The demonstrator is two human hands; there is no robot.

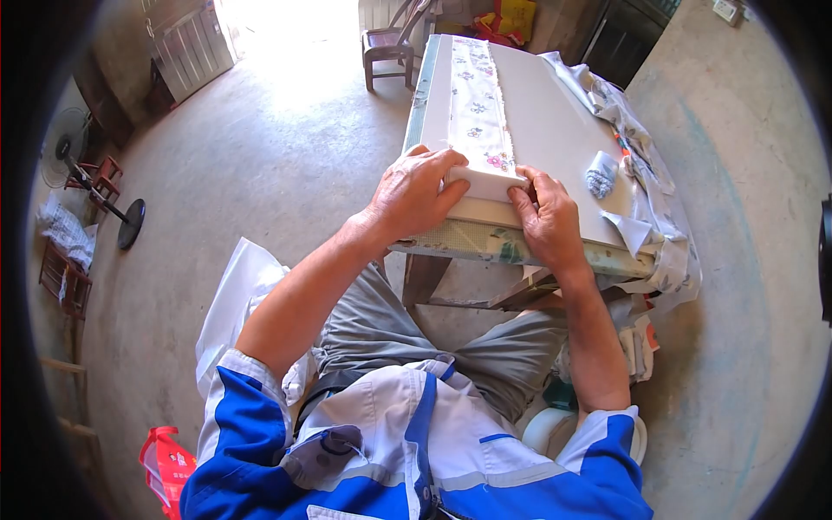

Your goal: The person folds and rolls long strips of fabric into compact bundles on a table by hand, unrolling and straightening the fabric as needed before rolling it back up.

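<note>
We have the long white cloth strip printed with flowers point(477, 108) lying lengthwise on the flat white board point(555, 104), our left hand point(416, 191) and right hand point(552, 224) pinching opposite corners of its near end. We seem to be squaring that end; next calls for even tension across both corners. Our fingers hide the undersides, and we cannot tell folded cloth from stiff backing there.

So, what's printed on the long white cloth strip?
The long white cloth strip has scattered flowers, mostly greyish, some pink. It shows in the head view.
</note>
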